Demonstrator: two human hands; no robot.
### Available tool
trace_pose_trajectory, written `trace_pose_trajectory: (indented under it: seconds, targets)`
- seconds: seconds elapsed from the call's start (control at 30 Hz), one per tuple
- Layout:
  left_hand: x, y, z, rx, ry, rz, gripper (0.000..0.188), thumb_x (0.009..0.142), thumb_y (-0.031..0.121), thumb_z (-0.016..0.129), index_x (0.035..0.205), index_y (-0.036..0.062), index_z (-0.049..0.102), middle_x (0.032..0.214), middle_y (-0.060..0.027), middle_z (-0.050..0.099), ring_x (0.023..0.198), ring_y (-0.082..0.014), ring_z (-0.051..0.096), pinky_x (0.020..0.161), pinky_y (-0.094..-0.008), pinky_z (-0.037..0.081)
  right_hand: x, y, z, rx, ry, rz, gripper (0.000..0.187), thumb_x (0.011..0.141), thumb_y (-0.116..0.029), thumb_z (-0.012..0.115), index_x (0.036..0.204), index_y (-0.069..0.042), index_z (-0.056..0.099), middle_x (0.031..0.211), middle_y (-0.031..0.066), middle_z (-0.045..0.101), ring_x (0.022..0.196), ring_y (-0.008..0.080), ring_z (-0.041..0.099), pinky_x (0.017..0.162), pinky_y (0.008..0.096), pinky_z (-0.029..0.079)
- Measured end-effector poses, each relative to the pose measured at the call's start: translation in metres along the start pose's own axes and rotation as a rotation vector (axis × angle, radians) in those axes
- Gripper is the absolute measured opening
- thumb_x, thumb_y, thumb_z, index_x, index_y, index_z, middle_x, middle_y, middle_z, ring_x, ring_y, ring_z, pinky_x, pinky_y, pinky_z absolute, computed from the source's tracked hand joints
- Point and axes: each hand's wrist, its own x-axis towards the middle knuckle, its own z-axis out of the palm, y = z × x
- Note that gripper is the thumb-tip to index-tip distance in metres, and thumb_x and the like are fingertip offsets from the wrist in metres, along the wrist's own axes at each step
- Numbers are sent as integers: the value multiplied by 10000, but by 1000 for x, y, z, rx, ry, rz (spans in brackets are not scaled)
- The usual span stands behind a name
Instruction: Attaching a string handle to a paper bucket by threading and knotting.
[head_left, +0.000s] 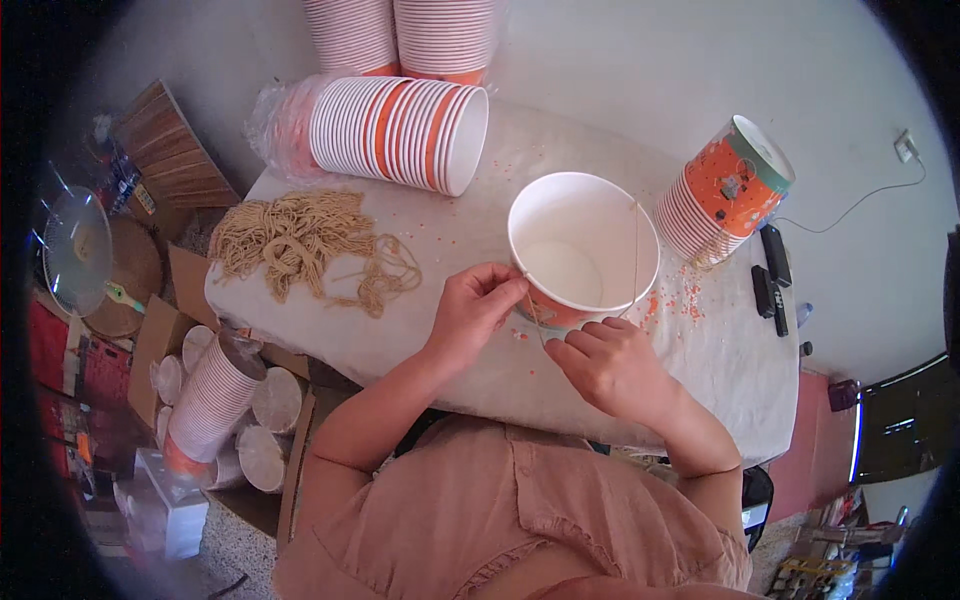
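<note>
A large white-lined paper bucket with an orange outside stands upright on the cloth-covered table in front of me. A thin beige cord runs from the far right of its rim, across the mouth, to my right hand. My left hand pinches the cord at the bucket's near left rim, thumb and fingers closed. My right hand is curled in a fist around the cord just below the near rim. A short stretch of cord passes between the two hands. To the left lies a loose heap of beige cords.
A nested stack of paper buckets lies at the back left, with upright stacks behind. An upside-down stack stands at the right near black boxes. Orange scraps litter the tablecloth. A carton holds more buckets.
</note>
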Motion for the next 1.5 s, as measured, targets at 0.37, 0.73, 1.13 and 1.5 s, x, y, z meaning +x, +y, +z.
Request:
trace_pose_trajectory:
  seconds: [0.37, 0.73, 1.13, 1.5]
  targets:
    - [4, 10, 5, 75, 28, 21, 84, 836, 77, 630, 826, -5, 647, 692, 31, 592, 593, -12, 471, 511, -188, 354, -4, -4, 2, -77, -86, -69, 254, 667, -168, 603, 900, -67, 600, 737, 5, 547, 725, 166, 593, 640, 318, 474]
    - [4, 10, 6, 110, -36, 25, 68, 847, 66, 632, 837, -1, 635, 742, 25, 610, 642, -23, 506, 553, -191, 395, -9, -5, 6, -40, -82, -80, 256, 676, -146, 603, 914, -49, 603, 714, 14, 534, 693, 167, 589, 611, 318, 481]
    - [16, 12, -14, 177, -23, 117, 72, 901, 70, 598, 939, 14, 622, 771, 51, 571, 674, -10, 486, 578, -181, 389, -13, 1, -2, 36, -39, 13, 149, 732, -145, 608, 860, -70, 600, 732, 30, 570, 721, 185, 618, 632, 327, 490]
    - [46, -17, -30, 204, 129, 216, 72, 920, 64, 583, 964, 18, 616, 740, 54, 547, 643, -10, 462, 554, -180, 364, -19, 8, -27, 107, 159, 110, 208, 695, -39, 703, 892, -32, 638, 684, 57, 575, 610, 238, 588, 538, 358, 457]
